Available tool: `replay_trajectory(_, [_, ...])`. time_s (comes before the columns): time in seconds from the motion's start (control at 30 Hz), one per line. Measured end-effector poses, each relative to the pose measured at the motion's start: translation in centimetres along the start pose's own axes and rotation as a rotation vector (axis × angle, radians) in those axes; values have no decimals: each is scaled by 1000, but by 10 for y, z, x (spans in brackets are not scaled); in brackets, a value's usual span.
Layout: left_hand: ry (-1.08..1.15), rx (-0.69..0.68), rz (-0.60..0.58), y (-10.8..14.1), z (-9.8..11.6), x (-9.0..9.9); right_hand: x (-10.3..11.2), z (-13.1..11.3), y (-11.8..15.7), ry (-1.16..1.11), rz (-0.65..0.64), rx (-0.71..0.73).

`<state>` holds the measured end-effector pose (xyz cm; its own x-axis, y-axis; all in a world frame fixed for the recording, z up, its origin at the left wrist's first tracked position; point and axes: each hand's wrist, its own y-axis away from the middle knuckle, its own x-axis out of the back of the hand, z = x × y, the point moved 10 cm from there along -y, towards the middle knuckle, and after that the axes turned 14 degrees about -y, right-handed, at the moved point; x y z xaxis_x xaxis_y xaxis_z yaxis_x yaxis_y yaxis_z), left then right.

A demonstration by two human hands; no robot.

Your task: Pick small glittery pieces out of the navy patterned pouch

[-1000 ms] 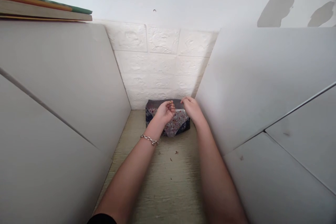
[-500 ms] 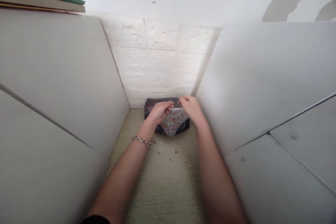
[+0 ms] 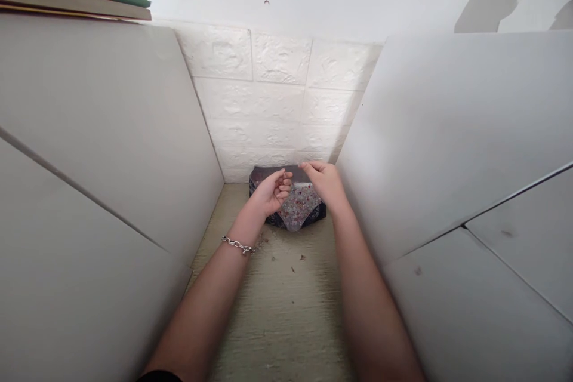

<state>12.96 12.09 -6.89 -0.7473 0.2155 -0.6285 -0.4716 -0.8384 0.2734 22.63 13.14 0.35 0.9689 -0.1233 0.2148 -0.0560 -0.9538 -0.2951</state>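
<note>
A dark open pouch or wrapper (image 3: pixel 319 213) lies against the back wall, full of small mixed-colour pieces that look like beads (image 3: pixel 301 198). Over its left side is my left hand (image 3: pixel 271 192), palm turned inward, with thumb and forefinger pinched and the other fingers curled. My right hand (image 3: pixel 326 182) hovers over the right side, thumb and forefinger also pressed together. The two pinches face each other with a small gap between. Whatever is between the fingertips is too small to make out. A silver chain bracelet (image 3: pixel 238 245) circles my left wrist.
White panels, one on the left (image 3: pixel 111 107) and one on the right (image 3: pixel 447 131), wall in this narrow space. White brick-patterned wall (image 3: pixel 280 101) closes the back. Small dark scraps (image 3: pixel 302 257) dot the pale floor surface (image 3: pixel 277 322). Books (image 3: pixel 80 0) lie atop the left panel.
My right fingertips have moved slightly left and up. My left hand has turned a little, showing more of its curled fingers. The pouch stays in place; the view has shifted slightly.
</note>
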Motion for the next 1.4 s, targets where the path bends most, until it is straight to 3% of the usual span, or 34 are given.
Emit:
replay_trajectory(0.17, [-47, 87, -19, 6, -7, 0, -1, -4, 4, -69, 4, 6])
replay_trajectory(0.33, [-104, 59, 4, 7, -5, 2, -5, -9, 5, -80, -10, 10])
replay_trajectory(0.47, [-105, 41, -45, 8, -3, -2, -9, -20, 8, -80, -35, 67])
replay_trajectory(0.67, [-119, 11, -66, 14, 3, -6, -2, -42, 17, 222, 9, 139])
replay_trajectory(0.9, [-145, 15, -49, 16, 4, -10, -9, -61, 27, 579, -16, 214])
replay_trajectory(1.4, [-119, 16, -97, 15, 2, -15, -18, -63, 32, 712, -44, 264])
